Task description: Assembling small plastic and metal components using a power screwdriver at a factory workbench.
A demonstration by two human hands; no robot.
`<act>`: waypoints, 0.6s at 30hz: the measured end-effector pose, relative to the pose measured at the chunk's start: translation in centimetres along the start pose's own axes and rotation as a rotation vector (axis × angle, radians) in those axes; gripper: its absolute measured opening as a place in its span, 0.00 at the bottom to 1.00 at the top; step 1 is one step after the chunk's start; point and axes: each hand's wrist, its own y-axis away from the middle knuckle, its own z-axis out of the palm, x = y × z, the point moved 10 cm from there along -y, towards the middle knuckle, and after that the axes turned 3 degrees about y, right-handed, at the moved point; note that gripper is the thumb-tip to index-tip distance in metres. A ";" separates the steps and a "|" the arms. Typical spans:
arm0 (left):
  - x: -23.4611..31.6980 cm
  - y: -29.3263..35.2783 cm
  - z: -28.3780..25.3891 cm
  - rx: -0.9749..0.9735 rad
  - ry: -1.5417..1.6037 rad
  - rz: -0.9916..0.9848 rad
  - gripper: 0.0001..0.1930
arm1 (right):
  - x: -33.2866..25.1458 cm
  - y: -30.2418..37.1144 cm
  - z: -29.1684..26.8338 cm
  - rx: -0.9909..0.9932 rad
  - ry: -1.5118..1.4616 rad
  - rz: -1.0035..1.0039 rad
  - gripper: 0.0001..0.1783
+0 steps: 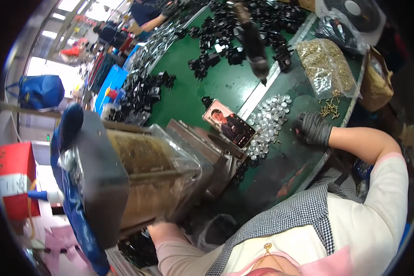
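Observation:
My right hand, in a dark grey glove, rests on the green table at the right with its fingers curled closed. Whatever may be in those fingers is too small to make out. Just left of it lies a spread of small round silvery-clear parts. Beyond it is a little heap of brass-coloured screws. My left forearm runs behind a big metal box-shaped machine, which hides the left hand. A phone with a lit screen leans between the machine and the round parts.
A dark powered screwdriver hangs point down over the table. Black parts are heaped at the far side. A clear bag of brass-coloured screws, a brown paper bag and a fan stand right. Another person works far left.

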 end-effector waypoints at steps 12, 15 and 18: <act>-6.0 16.5 -5.6 0.097 0.061 -0.356 0.22 | -0.9 0.3 -0.9 0.097 -0.016 -0.065 0.09; -5.2 19.1 -6.2 0.113 0.079 -0.393 0.21 | -0.8 0.4 -0.8 0.063 -0.010 -0.066 0.09; -4.2 21.9 -7.0 0.134 0.095 -0.429 0.20 | -0.8 0.5 -1.1 0.045 0.002 -0.070 0.09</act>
